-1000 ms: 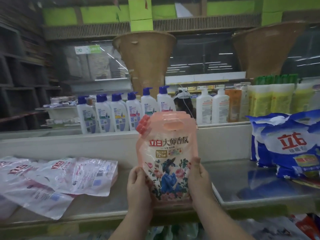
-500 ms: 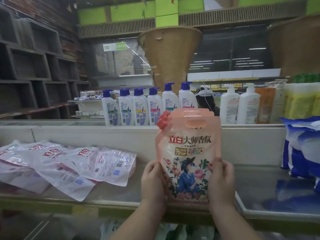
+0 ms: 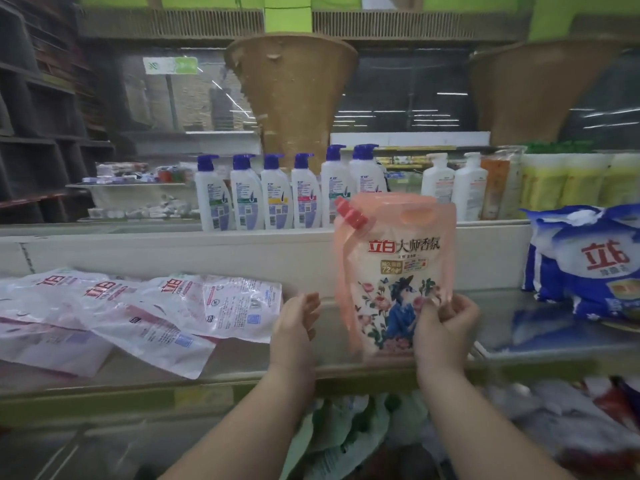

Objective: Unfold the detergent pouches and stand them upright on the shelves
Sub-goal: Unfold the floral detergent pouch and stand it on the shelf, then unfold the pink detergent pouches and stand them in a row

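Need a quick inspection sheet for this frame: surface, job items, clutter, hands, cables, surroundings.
Surface: metal shelf, bare stretch right of the pouch.
Job's things: pink detergent pouch upright on the shelf, red cap at top left; flat pouches lying overlapped to the left, not yet stood up.
Clutter: blue detergent bags at right; crumpled bags on the lower shelf, blurred.
Hands: left hand off the pouch, fingers relaxed, apart from its left edge; right hand pinches the pouch's lower right edge.
Cables: nothing seen.
Surroundings: pump bottles in a row on the ledge behind; yellow packs at far right; two woven baskets above.
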`<state>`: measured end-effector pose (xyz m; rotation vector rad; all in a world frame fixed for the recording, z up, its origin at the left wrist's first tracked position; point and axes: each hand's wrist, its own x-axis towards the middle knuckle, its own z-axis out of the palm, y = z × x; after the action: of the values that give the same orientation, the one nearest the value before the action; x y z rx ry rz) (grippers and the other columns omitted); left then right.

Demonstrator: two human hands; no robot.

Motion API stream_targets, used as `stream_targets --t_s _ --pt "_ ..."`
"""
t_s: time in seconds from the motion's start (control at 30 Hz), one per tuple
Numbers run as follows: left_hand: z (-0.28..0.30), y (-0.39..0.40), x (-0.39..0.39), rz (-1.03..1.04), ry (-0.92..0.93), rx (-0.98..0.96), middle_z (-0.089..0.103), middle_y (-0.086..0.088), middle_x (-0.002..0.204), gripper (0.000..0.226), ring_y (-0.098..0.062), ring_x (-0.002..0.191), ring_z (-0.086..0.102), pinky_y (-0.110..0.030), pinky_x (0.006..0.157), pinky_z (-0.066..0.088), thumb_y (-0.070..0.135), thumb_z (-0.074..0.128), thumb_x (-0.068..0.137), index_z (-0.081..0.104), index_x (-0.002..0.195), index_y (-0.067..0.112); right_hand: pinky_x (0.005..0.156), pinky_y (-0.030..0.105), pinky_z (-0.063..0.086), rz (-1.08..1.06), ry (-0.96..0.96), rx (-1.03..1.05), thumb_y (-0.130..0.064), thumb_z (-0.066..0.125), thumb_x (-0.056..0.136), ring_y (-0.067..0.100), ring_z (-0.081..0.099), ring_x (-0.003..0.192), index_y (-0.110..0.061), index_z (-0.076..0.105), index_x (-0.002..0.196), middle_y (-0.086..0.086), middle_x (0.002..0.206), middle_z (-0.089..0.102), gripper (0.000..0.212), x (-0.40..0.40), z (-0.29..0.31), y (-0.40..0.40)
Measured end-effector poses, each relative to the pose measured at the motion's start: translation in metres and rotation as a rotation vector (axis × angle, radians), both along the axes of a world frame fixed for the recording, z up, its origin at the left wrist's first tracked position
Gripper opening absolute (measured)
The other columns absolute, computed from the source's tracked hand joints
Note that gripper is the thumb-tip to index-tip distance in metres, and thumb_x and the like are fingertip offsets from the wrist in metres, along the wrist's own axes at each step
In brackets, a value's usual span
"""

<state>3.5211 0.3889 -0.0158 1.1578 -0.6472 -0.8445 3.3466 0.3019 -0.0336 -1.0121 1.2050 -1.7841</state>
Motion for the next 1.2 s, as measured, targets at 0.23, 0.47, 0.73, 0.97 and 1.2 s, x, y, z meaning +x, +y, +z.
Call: stream_targets --t_s 0.23,0.47,0.73,0.97,1.2 --pt "-0.002 0.022 0.023 -0.076 -0.047 -0.049 0.075 0.011 0.118 0.032 -0.013 0.119 0.065 -0.043 0.108 0.046 0.044 0.053 0.100 0.069 0.122 0.027 0.086 0.039 0.065 -0.142 0.124 0.026 -0.030 0.076 0.093 0.025 0.065 0.116 -0.023 0.049 0.126 0.006 0.137 0.052 0.043 0.013 0.003 0.026" --pt "0.010 0.039 0.045 -0.063 0.004 -0.106 0.069 0.002 0.125 0.027 -0.018 0.117 0.065 -0.043 0.106 0.050 0.032 0.062 0.101 0.064 0.127 0.026 0.082 0.044 0.066 -0.202 0.257 0.014 -0.038 0.077 0.088 0.026 0.062 0.115 -0.029 0.048 0.124 -0.001 0.127 0.048 0.047 0.049 0.014 0.064" --pt "0.016 0.056 0.083 -0.089 0.003 -0.093 0.070 0.005 0.123 0.027 -0.017 0.117 0.065 -0.044 0.101 0.050 0.036 0.065 0.098 0.064 0.125 0.031 0.080 0.009 0.042 -0.074 0.316 -0.036 -0.031 0.075 0.096 0.017 0.049 0.117 -0.018 0.046 0.133 -0.001 0.135 0.036 0.049 0.112 0.016 0.091" --pt "0.018 0.075 0.119 -0.010 -0.026 -0.091 0.069 0.004 0.124 0.053 -0.015 0.118 0.064 -0.045 0.108 0.048 0.045 0.066 0.081 0.061 0.132 0.031 0.097 0.035 0.050 0.002 0.388 -0.073 -0.028 0.076 0.092 0.023 0.048 0.126 -0.019 0.046 0.136 0.006 0.142 0.038 0.054 0.164 0.015 0.096" --pt "0.023 0.084 0.136 -0.006 -0.031 -0.082 0.063 0.011 0.136 0.050 -0.013 0.126 0.058 -0.034 0.094 0.045 0.049 0.069 0.077 0.062 0.126 0.039 0.104 0.039 0.044 0.146 0.390 -0.117 -0.028 0.072 0.094 0.017 0.040 0.123 -0.020 0.047 0.136 -0.001 0.136 0.035 0.050 0.204 0.012 0.092"
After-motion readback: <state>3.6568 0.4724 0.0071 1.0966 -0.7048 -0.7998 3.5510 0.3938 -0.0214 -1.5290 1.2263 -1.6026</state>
